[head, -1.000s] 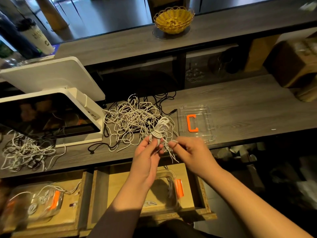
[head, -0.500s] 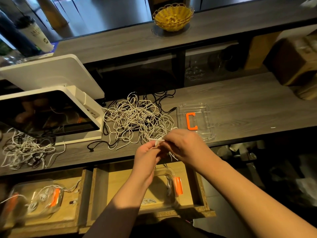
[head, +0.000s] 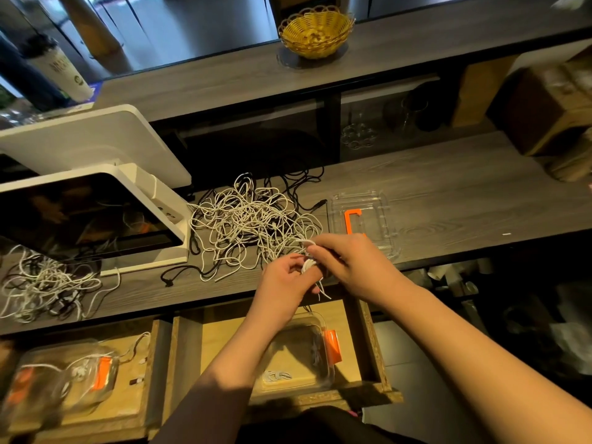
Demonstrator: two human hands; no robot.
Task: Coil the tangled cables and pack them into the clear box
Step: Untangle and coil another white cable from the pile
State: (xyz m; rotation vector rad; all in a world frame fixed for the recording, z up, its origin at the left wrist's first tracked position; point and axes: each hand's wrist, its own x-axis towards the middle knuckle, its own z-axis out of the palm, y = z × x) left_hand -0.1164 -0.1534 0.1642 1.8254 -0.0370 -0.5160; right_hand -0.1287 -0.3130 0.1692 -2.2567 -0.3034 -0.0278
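1. A grey wood-grain counter [head: 448, 193] carries everything.
2. On it lie a tangled heap of white and black cables [head: 250, 225], a clear plastic lid with orange clip [head: 362, 219], a white-framed screen [head: 89, 216] and a smaller cable tangle [head: 45, 283].

Probably a café counter: till screen [head: 86, 216], takeaway cup [head: 61, 70].
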